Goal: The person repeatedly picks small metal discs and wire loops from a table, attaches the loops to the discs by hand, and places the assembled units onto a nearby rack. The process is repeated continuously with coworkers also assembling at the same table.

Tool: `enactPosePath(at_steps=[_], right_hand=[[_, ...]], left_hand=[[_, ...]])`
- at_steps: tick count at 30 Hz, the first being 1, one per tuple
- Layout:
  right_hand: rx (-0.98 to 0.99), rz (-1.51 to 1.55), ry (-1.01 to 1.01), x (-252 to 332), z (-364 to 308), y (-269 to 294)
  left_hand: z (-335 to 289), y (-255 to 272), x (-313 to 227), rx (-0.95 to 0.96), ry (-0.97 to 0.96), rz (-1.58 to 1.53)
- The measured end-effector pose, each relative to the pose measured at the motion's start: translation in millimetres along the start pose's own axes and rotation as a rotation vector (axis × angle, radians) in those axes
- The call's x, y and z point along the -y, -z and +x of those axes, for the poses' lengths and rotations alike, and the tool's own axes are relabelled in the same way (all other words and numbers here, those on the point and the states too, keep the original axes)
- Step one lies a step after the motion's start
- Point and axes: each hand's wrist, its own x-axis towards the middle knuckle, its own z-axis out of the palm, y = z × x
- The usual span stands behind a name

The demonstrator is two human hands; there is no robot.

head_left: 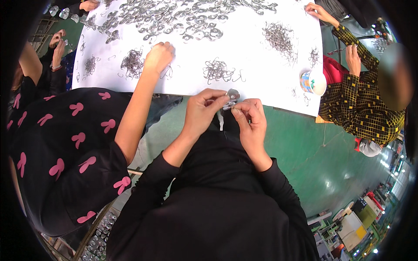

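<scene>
Just off the near edge of the white-covered table (183, 82), both my hands meet in front of my body. My left hand (200, 114) is closed, thumb and fingers pinching a small shiny round metal disc (234, 94). Close against it, my right hand (253, 126) is closed in a pinch by the disc's lower side; what its fingertips hold is too small to make out. More shiny metal shows between the fingertips. Beyond my hands lies a pile of thin wire hooks (216, 71) on the table.
Many metal discs (174, 17) spread over the far table. Other hook piles (133, 63) lie left and right (278, 38). A paper cup (312, 82) lies near the right edge. On my left a co-worker's hand (160, 56) rests by the hooks; people work at both sides.
</scene>
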Motion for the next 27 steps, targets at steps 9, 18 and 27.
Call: enactPosePath(at_steps=[9, 18, 27], right_hand=[[-0.033, -0.020, -0.058, -1.4, -4.6, -4.1], [-0.105, 0.209, -0.299, -17.7, 3.2, 3.9], [-0.038, -0.844, -0.269, -101.5, 102.7, -17.7]], left_hand=[[-21.6, -1.5, -6.1, -0.052, -0.252, 0.100], [-30.9, 0.1, 3.5, -0.091, -0.289, 0.182], [-39.7, -2.0, 4.1, -0.078, -0.257, 0.194]])
